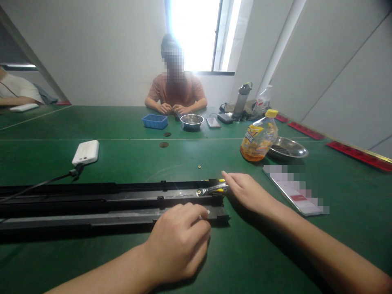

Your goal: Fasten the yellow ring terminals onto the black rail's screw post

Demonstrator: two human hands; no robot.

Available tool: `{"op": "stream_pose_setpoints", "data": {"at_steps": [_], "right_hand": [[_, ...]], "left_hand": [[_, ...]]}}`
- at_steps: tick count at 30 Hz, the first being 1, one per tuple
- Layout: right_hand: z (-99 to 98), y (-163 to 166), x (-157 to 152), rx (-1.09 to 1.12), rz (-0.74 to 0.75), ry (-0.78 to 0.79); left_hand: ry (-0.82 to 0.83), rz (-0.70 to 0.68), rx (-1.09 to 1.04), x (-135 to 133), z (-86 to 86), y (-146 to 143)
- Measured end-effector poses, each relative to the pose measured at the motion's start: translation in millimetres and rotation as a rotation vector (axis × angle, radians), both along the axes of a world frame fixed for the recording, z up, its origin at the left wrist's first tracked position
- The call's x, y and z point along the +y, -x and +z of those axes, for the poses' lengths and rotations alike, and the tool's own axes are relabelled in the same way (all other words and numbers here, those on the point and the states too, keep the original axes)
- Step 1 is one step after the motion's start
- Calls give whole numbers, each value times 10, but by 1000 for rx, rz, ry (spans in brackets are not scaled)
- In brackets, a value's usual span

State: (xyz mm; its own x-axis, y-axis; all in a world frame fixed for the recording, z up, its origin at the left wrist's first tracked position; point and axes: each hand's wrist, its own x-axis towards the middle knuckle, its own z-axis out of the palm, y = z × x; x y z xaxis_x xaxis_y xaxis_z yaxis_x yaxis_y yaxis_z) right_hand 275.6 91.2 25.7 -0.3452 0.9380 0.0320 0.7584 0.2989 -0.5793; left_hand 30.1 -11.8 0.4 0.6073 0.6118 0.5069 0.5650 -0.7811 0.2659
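Note:
Two long black channel-shaped rails [131, 196] lie side by side, running left from in front of me. My right hand [243, 190] grips a silver wrench [214, 187] at the rails' right end. The wrench's head sits inside the far rail, around a small brass-coloured nut [199, 192]. Yellow pieces [221, 190] show beside the wrench. My left hand [182, 239] is closed over the near rail close to its right end. Something small and shiny shows by its fingertips, too small to name. A small brass ring [199, 166] lies on the table beyond the rails.
On the green table [128, 163] are a white power bank [86, 152] with a black cable, a drink bottle [259, 136], a steel bowl [288, 148] and a phone [294, 192]. Across sits a person [176, 92] behind a blue basket [154, 121] and another bowl [192, 121].

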Motion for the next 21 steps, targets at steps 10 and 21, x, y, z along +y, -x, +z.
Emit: {"op": "stream_pose_setpoints", "data": {"at_steps": [10, 21], "right_hand": [[136, -37, -210, -312, 59, 52], [76, -118, -175, 293, 129, 539]], "left_hand": [[3, 0, 2, 6, -12, 13], [10, -2, -8, -1, -2, 7]]}}
